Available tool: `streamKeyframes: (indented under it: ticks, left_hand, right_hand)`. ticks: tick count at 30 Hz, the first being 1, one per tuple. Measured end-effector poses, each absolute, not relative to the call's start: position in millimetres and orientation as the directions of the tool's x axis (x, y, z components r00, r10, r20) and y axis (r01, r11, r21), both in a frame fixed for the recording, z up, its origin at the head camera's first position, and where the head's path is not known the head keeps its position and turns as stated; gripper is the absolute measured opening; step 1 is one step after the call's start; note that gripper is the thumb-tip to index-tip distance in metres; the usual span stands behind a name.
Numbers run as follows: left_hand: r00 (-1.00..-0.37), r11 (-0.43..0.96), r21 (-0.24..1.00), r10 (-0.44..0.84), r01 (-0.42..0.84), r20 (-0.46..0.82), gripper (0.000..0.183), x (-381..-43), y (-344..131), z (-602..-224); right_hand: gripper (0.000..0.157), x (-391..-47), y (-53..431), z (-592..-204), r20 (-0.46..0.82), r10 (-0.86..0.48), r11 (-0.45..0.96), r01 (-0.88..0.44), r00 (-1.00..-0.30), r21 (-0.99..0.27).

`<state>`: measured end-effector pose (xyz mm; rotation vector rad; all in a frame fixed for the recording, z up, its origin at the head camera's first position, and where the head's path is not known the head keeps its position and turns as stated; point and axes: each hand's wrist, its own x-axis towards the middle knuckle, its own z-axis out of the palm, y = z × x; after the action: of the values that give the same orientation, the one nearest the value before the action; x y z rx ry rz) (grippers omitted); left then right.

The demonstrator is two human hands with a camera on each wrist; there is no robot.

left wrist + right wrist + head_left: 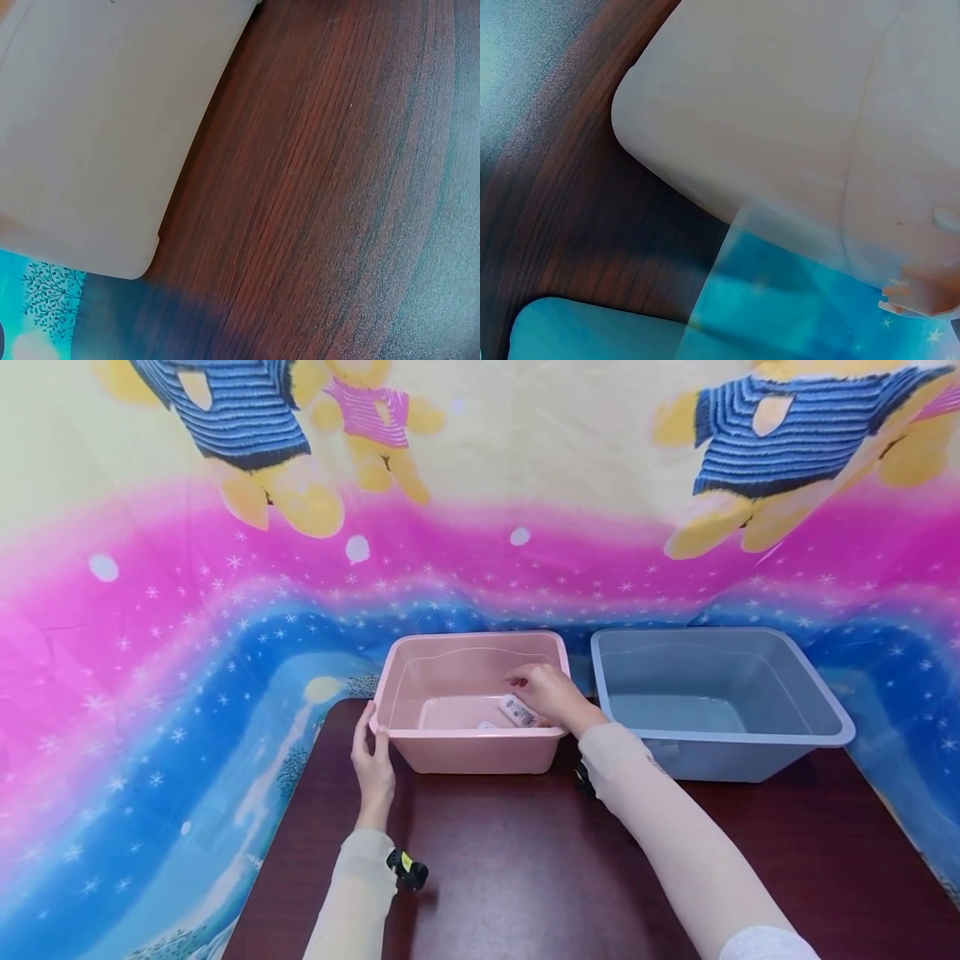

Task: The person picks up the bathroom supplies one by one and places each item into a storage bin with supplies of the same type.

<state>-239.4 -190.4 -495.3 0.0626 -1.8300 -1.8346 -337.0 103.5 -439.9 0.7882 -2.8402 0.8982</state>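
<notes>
The left hand (373, 770) pinched the pink bin (476, 754) by its corner; inside, just below the fingers of the right hand (550, 692), their grip unclear, lay a white packet (517, 710). Handling it appeared underway; a sure pinch seemed called for next.

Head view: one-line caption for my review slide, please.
Left hand touching a pink bin, right hand inside it near a white packet, grey-blue bin alongside on a dark table.

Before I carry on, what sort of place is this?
Probably an indoor work corner, perhaps a makeshift one: a cartoon-print cloth serves as backdrop behind a dark table, with a pink bin on it.
</notes>
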Motion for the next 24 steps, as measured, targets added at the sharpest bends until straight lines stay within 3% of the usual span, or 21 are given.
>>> streamKeyframes:
  ticks: [10,24]
  left_hand:
    - [-0.853,0.077,0.936,-0.391,0.344,0.345,0.045,-240.0,-186.2,-492.1]
    - [-0.908,0.15,0.963,-0.326,0.225,0.263,0.048,-234.6,-199.6,-495.3]
  right_hand:
    - [0.028,-332.6,109.8,-435.1,0.27,-0.44,0.712,-0.516,-0.856,-0.476]
    - [0.028,-311.2,116.8,-426.7,0.305,-0.414,0.745,-0.512,-0.857,-0.427]
